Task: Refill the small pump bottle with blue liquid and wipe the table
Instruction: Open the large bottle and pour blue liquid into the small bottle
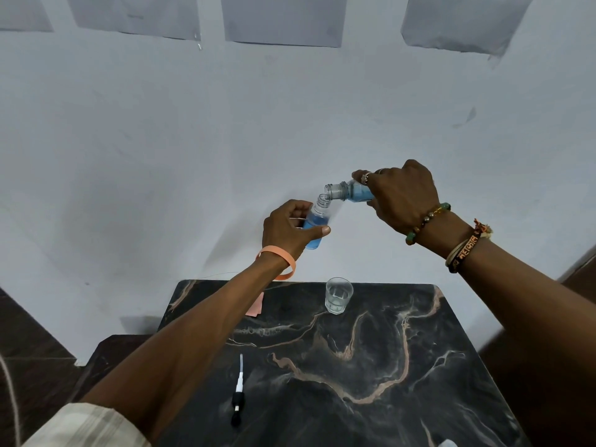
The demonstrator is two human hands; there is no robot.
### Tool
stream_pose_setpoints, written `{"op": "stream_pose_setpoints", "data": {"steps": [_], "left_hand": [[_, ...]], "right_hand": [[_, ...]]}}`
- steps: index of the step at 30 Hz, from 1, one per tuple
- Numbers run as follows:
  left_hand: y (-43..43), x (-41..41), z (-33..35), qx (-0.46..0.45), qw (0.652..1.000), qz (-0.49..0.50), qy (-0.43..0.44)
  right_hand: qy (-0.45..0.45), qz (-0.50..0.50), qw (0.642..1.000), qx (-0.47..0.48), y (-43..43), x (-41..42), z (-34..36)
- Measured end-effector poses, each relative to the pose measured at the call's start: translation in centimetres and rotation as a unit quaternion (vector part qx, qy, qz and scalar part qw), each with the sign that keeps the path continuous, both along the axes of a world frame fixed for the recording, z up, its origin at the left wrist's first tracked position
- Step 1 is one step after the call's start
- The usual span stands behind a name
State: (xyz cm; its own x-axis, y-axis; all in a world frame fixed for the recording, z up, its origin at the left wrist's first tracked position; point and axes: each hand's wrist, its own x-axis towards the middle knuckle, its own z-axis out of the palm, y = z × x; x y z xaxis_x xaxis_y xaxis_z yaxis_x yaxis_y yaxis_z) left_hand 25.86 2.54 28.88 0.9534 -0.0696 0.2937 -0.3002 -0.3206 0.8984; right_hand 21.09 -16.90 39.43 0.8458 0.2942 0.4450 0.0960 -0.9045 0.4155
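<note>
My left hand grips the small clear bottle, held up above the far edge of the table with its open neck tilted to the right; blue liquid fills its lower part. My right hand holds a larger clear bottle tipped almost flat, its open mouth touching the small bottle's neck. Blue liquid sits in the larger bottle's body. The pump head, black and white with its thin tube, lies on the dark marble table near the front left.
A clear glass with a little clear liquid stands near the table's far edge. A pink cloth or paper lies partly hidden under my left forearm. A white wall rises just behind the table.
</note>
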Motion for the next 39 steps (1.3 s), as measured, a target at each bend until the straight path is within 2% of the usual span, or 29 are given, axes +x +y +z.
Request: {"op": "stream_pose_setpoints", "data": {"steps": [39], "left_hand": [[-0.12,0.07,-0.24,0.001,1.0,-0.001,-0.01]], "right_hand": [[0.002,-0.001,1.0,-0.004,-0.1,-0.31,0.05]]}}
